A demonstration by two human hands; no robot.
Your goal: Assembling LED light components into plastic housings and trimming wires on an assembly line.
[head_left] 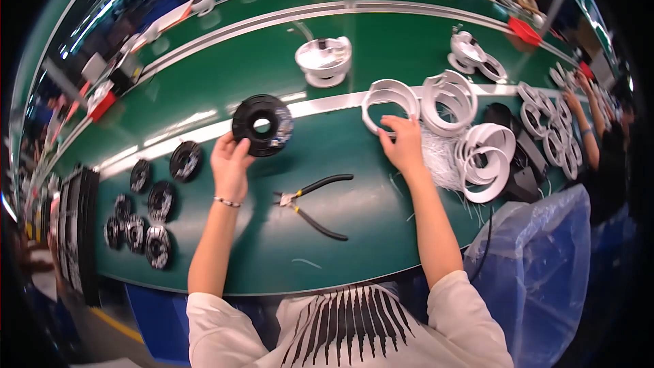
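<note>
My left hand (230, 172) grips the lower rim of a black round part (246, 117) with a hole in its middle and small electronic pieces on its right side. It is held up over the green table. My right hand (407, 148) has its thumb and fingers around the near edge of a white plastic ring (368, 113), beside other white rings (470, 103). Between my forearms lies a pair of cutting pliers (289, 200), its black handles spread and pointing right. Several more black round parts (162, 200) lie to the left.
A bundle of thin white strips (441, 157) lies beside the rings. A white round assembly (323, 61) stands on the conveyor (225, 88) ahead, another (466, 51) farther right. Black trays (76, 232) stack at the left edge. A clear plastic bag (538, 266) hangs at right; a co-worker's arms (587, 119) are beyond.
</note>
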